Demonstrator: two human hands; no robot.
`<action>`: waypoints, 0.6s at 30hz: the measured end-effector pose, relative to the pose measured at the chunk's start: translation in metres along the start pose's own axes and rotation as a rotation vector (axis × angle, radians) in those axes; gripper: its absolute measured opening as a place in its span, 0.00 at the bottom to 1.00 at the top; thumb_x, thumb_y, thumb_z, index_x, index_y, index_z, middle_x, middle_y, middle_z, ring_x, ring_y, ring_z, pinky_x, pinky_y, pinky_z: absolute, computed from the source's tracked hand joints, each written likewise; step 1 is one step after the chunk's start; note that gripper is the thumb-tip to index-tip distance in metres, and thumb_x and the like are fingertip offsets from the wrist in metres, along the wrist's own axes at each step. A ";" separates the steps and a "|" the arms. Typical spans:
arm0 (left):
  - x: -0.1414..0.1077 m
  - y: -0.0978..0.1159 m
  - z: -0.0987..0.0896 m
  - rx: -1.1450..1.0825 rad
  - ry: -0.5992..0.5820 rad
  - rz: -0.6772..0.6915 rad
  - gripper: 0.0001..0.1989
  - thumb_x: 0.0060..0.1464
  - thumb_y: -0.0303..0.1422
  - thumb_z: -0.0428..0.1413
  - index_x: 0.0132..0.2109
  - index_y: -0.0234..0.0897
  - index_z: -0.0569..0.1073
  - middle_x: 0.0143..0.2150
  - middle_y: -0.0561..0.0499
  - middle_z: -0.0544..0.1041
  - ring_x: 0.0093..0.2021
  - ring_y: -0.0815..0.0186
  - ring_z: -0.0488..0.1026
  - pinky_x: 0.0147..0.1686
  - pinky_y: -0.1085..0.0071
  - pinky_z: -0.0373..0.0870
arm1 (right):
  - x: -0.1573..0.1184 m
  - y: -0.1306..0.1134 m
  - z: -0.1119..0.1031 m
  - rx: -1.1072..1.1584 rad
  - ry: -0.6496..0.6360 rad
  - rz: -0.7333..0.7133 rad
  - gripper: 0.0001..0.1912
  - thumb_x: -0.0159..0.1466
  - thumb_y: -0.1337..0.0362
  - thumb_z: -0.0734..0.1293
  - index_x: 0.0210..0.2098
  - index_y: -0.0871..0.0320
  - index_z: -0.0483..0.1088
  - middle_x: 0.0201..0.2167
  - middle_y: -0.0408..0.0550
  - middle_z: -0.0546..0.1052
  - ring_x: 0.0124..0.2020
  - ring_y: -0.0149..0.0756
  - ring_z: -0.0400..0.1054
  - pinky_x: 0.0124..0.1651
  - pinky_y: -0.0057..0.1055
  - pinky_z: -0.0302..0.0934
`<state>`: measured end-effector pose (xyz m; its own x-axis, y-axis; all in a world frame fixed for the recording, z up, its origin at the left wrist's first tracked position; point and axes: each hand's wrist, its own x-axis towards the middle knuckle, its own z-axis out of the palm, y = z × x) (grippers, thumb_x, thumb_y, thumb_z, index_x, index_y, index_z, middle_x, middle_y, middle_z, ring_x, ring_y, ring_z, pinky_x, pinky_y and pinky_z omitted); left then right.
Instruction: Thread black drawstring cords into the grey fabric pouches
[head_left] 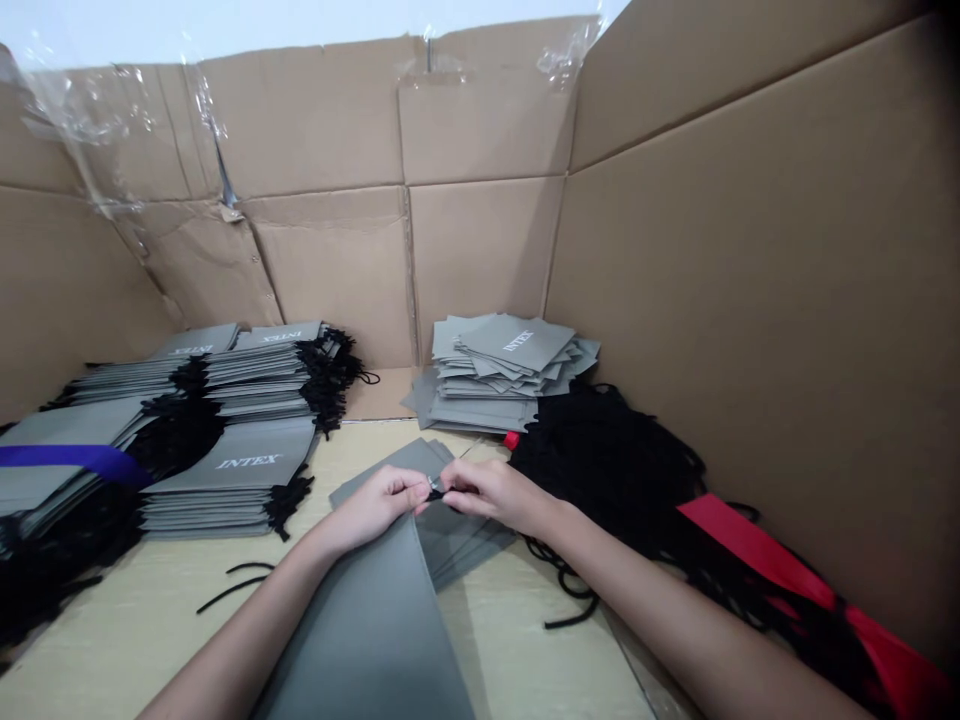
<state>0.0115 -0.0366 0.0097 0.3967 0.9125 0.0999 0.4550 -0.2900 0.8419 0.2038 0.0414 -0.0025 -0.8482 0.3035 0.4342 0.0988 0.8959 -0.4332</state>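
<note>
Left hand (371,510) and right hand (499,497) closed, both pinching cord end (435,490) at top of grey bag (360,630), lower center; INTEX bag stacks (232,470) lay center left.

A: What can actually be read here?
B: One word, INTEX, in white capitals on the grey drawstring bags (247,470).
A: Where is it sharpest?
B: On the top bag of the stack just left of the hands, and on the slanted top bag (517,342) of the pile at the back.
A: Anywhere else?
B: On two back-left stacks, upside down and fainter. The purple band (75,460) and the red strip (750,545) carry no legible print.
</note>
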 end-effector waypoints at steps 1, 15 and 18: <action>0.000 0.001 0.000 0.025 -0.005 -0.013 0.20 0.55 0.46 0.44 0.22 0.35 0.57 0.21 0.58 0.52 0.23 0.72 0.49 0.23 0.76 0.48 | 0.000 -0.001 0.000 0.020 0.016 0.026 0.10 0.62 0.56 0.60 0.36 0.56 0.67 0.20 0.38 0.64 0.20 0.27 0.57 0.24 0.22 0.50; -0.001 0.001 0.005 0.206 0.169 -0.022 0.16 0.58 0.38 0.42 0.28 0.35 0.65 0.24 0.56 0.66 0.28 0.70 0.63 0.30 0.77 0.58 | 0.001 -0.005 0.023 0.459 0.056 0.398 0.25 0.63 0.46 0.53 0.24 0.60 0.63 0.16 0.40 0.63 0.18 0.25 0.56 0.22 0.22 0.49; 0.000 0.002 0.005 0.216 0.218 0.002 0.14 0.57 0.35 0.44 0.28 0.35 0.66 0.26 0.55 0.67 0.29 0.70 0.63 0.31 0.77 0.58 | 0.004 -0.011 0.028 0.677 0.038 0.500 0.23 0.61 0.47 0.57 0.23 0.60 0.62 0.14 0.37 0.61 0.15 0.23 0.52 0.18 0.21 0.45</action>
<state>0.0168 -0.0389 0.0086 0.2278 0.9455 0.2326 0.6228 -0.3251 0.7117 0.1846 0.0237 -0.0186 -0.7682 0.6344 0.0858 0.1146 0.2683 -0.9565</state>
